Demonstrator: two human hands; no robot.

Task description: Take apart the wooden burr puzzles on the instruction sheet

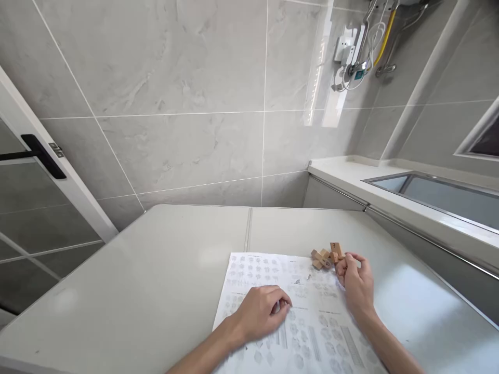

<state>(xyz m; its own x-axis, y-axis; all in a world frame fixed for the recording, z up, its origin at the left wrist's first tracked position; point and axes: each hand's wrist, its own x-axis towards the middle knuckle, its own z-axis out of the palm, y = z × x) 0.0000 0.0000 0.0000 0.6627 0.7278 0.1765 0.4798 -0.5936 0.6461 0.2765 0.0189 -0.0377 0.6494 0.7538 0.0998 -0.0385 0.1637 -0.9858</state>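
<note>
Around your hands the pale bench (163,291) is mostly bare, and a thin seam runs down its middle. A sheet of paper (312,332) with small printed drawings lies at the lower middle of the frame. At the right edge you can see a steel sink (440,195) set in a white counter. At the left edge stands a glass door (35,208) with a black handle. Grey wall tiles fill the top, and a socket with cables (353,52) hangs in the upper right. Nothing lies between your hands and the blocks.

The drawings on the paper are too small to read. The bottom edge of the frame cuts off the paper and both your arms. Your right hand hides part of the block pile.

The wooden blocks (325,257) are small, light brown pieces bunched in a little heap just past the top right corner of the paper. One piece stands up above the rest. Your right hand (356,283) is at the heap, and its fingers (342,266) are curled and pinching a piece at the near side. Your left hand (263,309) rests on the paper, fingers bent and pressed down onto the sheet.
</note>
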